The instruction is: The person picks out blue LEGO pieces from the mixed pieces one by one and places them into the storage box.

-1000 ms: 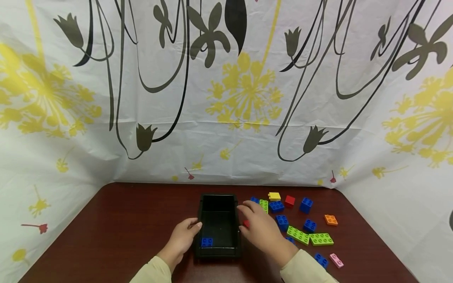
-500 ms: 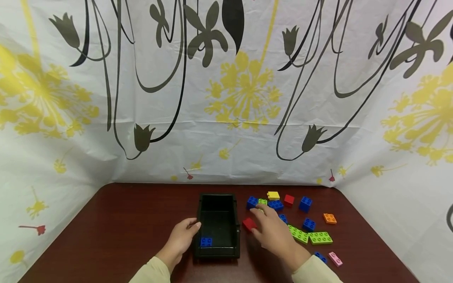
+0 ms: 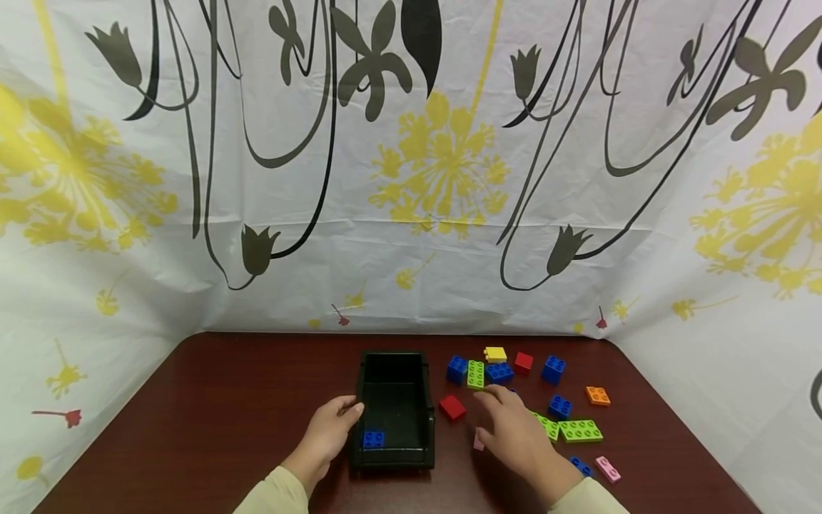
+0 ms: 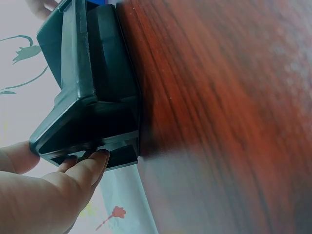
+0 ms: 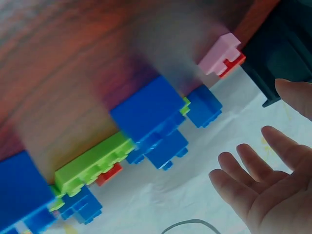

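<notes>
My left hand [image 3: 329, 432] grips the left side of a black plastic bin [image 3: 394, 458]; in the left wrist view its thumb and fingers [image 4: 90, 170] pinch the rim. A blue toy brick [image 3: 374, 439] lies inside, near the front. My right hand [image 3: 516, 439] hovers to the right of the bin, fingers spread and holding nothing. Beside its thumb, partly hidden, is a pink brick [image 3: 478, 440], seen whole in the right wrist view as a pink brick [image 5: 219, 53]. A red brick [image 3: 452, 407] lies between this hand and the bin.
Several bricks are scattered at the right: blue [image 3: 553, 369], lime green [image 3: 581, 431], yellow [image 3: 495, 355], orange [image 3: 598, 396] and another pink one [image 3: 607, 469]. A patterned white cloth [image 3: 411, 285] hangs behind the brown table [image 3: 257, 400].
My right hand has moved away from the bin's right side, rightward and nearer to me, uncovering the red, lime and pink bricks. My left hand has stayed on the bin.
</notes>
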Tool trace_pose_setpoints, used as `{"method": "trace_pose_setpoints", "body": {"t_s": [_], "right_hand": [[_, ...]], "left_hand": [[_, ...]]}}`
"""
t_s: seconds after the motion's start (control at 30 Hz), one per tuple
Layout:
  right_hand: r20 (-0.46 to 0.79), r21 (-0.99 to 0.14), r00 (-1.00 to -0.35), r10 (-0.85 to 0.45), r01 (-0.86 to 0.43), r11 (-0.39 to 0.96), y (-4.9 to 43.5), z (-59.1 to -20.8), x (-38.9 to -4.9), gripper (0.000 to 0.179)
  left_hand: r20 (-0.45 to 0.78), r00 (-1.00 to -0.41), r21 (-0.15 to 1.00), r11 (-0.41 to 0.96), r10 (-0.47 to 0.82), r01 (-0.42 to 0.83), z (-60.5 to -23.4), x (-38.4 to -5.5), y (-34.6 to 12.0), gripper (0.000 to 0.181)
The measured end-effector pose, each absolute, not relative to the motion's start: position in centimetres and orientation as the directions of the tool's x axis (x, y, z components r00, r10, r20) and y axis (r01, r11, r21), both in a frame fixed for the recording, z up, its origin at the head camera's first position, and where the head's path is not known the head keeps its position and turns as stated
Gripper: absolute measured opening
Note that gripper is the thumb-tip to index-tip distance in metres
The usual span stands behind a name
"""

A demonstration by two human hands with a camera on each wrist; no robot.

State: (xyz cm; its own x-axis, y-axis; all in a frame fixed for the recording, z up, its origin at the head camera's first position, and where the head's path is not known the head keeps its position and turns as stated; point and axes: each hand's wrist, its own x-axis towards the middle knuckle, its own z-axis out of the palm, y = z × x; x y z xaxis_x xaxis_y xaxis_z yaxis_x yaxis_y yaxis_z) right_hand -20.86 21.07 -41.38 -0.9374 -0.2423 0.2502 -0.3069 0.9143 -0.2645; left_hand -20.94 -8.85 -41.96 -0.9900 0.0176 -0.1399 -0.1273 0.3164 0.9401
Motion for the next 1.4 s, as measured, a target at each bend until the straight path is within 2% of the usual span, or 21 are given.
{"method": "trace_pose_setpoints", "body": {"t_s": [0.13,0.47,0.93,1.4], "right_hand": [[0.23,-0.249,-0.944,-0.235,-0.291,0.924,21.5,-41.7,-20.7,0.043],[0.052,-0.231,-0.985,-0.166,-0.173,0.957,22.5,-41.2,-20.2,0.046],[0.0,-0.199,-0.991,-0.134,-0.131,0.971,23.4,-41.7,-20.1,0.042],[0.014,-0.177,-0.992,-0.122,-0.123,0.977,24.8,-42.2,-20.1,0.039]], "left_hand": [[-0.138,-0.99,0.94,0.317,0.015,-0.126,-41.9,-20.9,-8.8,0.049],[-0.139,-0.99,0.939,0.32,0.012,-0.128,-42.0,-20.9,-8.8,0.049],[-0.148,-0.989,0.94,0.313,0.008,-0.138,-41.9,-20.9,-8.8,0.049],[-0.14,-0.99,0.938,0.32,0.008,-0.13,-41.8,-20.7,-8.7,0.049]]}}
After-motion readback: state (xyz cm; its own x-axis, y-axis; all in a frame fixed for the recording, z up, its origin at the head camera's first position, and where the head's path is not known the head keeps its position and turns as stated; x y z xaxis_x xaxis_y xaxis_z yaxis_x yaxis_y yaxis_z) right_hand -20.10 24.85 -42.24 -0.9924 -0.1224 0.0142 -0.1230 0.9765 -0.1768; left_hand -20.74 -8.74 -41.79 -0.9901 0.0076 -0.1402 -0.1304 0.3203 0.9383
